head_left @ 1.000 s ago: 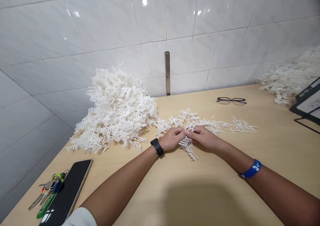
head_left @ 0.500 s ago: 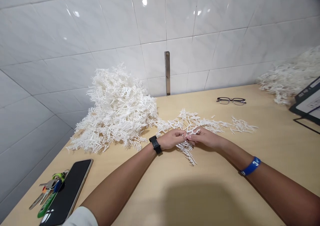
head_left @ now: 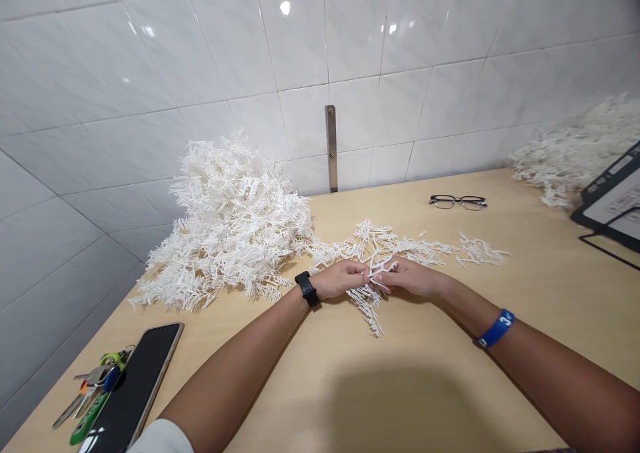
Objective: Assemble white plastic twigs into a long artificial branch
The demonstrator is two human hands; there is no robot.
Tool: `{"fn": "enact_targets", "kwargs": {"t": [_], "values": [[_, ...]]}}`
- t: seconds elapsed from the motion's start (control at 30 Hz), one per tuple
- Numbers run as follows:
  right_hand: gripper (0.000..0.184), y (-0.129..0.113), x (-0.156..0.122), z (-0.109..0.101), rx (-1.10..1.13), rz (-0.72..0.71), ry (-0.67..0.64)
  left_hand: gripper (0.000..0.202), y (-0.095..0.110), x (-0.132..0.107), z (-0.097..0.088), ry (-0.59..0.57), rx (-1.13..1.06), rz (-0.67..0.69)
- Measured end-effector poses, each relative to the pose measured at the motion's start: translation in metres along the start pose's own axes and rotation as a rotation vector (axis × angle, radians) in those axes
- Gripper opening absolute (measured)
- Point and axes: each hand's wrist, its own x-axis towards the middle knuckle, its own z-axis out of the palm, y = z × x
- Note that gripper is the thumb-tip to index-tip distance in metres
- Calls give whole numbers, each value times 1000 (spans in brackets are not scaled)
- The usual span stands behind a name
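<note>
My left hand (head_left: 345,278) and my right hand (head_left: 413,278) meet over the table, fingertips pinched together on a white branching plastic sprig (head_left: 381,266). Thin forked twigs of it stick up above the fingers. Below the hands, a bunch of white twig pieces (head_left: 367,309) hangs or lies on the tabletop; I cannot tell which. Behind the hands, loose white sprigs (head_left: 373,234) are strewn across the wood. To the left rises a large heap of the same white sprigs (head_left: 235,233). The finger contact itself is partly hidden.
On the wooden table (head_left: 280,386) lie a black phone (head_left: 135,379) and keys (head_left: 93,386) at the left. Glasses (head_left: 457,203) rest at the back right. Farther right are another white heap (head_left: 575,153) and a dark-framed board (head_left: 615,193). A metal strip (head_left: 331,147) is fixed to the tiled wall.
The view has shifted slightly. Both hands stay together on the sprig, which has turned a little between the fingers.
</note>
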Motion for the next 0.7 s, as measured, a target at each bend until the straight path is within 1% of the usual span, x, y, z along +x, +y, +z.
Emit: {"fn": "enact_targets", "kwargs": {"t": [0.1,0.17,0.27,0.3,0.33,0.37,0.43,0.53,0.6,0.63,0.7], "values": [[42,3,0,-3,24,-14,-2,40,-1,0,-1,-11,-27,6],[44,5,-2,-5,31,-29,-37,40,-2,-1,-2,-3,-73,10],[44,4,-5,-6,31,-36,-120,40,-4,0,-1,60,-164,13],[44,3,-6,-6,29,-30,-122,40,-5,0,0,84,-199,14],[43,1,-7,-6,27,-25,-96,39,-6,0,0,111,-235,15],[43,-1,-7,-6,19,-25,-39,37,-6,1,0,143,-272,19],[44,-7,-7,-7,-55,-35,144,34,-7,2,0,232,-342,35],[48,-15,-7,-13,-328,-15,520,28,-7,2,-1,414,-362,106],[47,-17,-7,-20,-554,36,776,26,-5,1,-2,549,-270,169],[46,-17,-7,-23,-662,61,880,25,-4,1,-1,618,-198,197],[41,-15,-8,-30,-862,83,1030,25,-1,-1,1,754,-51,244]]}}
